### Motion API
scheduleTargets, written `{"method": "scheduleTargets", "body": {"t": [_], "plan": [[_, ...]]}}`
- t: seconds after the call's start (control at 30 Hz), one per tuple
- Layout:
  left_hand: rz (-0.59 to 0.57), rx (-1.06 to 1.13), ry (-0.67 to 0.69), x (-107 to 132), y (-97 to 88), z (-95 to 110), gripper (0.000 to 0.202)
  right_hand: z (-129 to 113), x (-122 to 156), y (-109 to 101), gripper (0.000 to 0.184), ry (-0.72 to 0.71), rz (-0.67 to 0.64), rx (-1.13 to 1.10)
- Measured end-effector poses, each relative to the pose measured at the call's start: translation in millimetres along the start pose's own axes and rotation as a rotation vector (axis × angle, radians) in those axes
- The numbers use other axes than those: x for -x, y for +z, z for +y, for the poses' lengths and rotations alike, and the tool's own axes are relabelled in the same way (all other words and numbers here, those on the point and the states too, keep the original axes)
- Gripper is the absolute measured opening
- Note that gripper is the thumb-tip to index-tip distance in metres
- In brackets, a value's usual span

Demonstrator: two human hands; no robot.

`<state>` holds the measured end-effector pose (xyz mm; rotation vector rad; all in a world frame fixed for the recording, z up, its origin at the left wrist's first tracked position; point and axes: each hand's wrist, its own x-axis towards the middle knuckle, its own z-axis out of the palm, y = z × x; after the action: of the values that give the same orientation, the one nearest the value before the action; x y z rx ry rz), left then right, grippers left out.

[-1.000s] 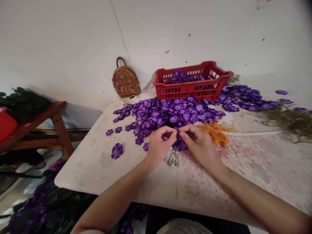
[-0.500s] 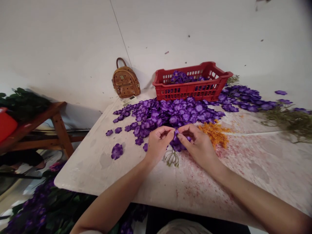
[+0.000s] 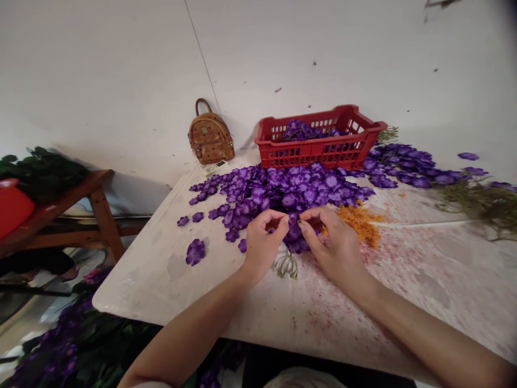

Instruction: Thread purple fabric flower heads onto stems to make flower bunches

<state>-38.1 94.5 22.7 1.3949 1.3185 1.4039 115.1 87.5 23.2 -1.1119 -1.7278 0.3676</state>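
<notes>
Drawn a little apart since the last moment, the right hand (image 3: 335, 242) has eased away from the left hand (image 3: 262, 248), and a narrow gap now shows between them. The left hand is half closed, its fingers curled and its fingertips at the edge of a purple flower cluster (image 3: 294, 237). The right hand is more open, with curved fingers and its forefinger and thumb against the cluster's other side. Whether either hand has a firm grip, I cannot tell. The cluster sits between the hands, over a splayed green wire stem (image 3: 286, 266) that lies on the table (image 3: 424, 285).

Orange sprigs (image 3: 359, 226) lie just beyond the right hand, on a surface stained pink. A heap of purple blossoms (image 3: 283, 188) spreads directly beyond the hands, with a few loose blossoms (image 3: 195, 251) to the left. Further back, a red crate (image 3: 274, 156) holds more blossoms against the wall (image 3: 121, 81), beside a tan mini backpack (image 3: 210, 139) and a small tag (image 3: 215, 168). More blossoms and dry greenery (image 3: 480, 205) trail off to the right. On the left stands a wooden bench (image 3: 103, 215), with green leaves (image 3: 40, 172) on it, and purple flowers (image 3: 68, 345) sit below the table edge.
</notes>
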Motion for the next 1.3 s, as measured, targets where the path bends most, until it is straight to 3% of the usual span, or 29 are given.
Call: {"method": "scheduleTargets", "body": {"t": [0.2,0.53,0.73,1.1,1.3], "plan": [[-0.036,0.003,0.021,2.7,4.5,-3.0,0.012,3.9,0.8,7.2,0.008,0.096,-0.035,-0.078],[-0.086,-0.012,0.020,4.0,4.5,-1.6,0.011,4.7,-3.6,2.3,0.008,0.163,-0.047,-0.087],[-0.092,0.128,-0.119,-1.4,3.8,-3.4,0.015,4.6,-7.7,0.9,0.011,0.277,-0.115,-0.272],[-0.090,0.134,-0.077,-1.0,-0.6,-2.4,0.013,1.2,-1.9,-0.9,0.015,0.132,-0.099,-0.166],[-0.070,0.065,-0.002,2.2,-0.3,0.9,0.009,0.2,-4.3,0.5,0.004,0.120,-0.063,-0.155]]}}
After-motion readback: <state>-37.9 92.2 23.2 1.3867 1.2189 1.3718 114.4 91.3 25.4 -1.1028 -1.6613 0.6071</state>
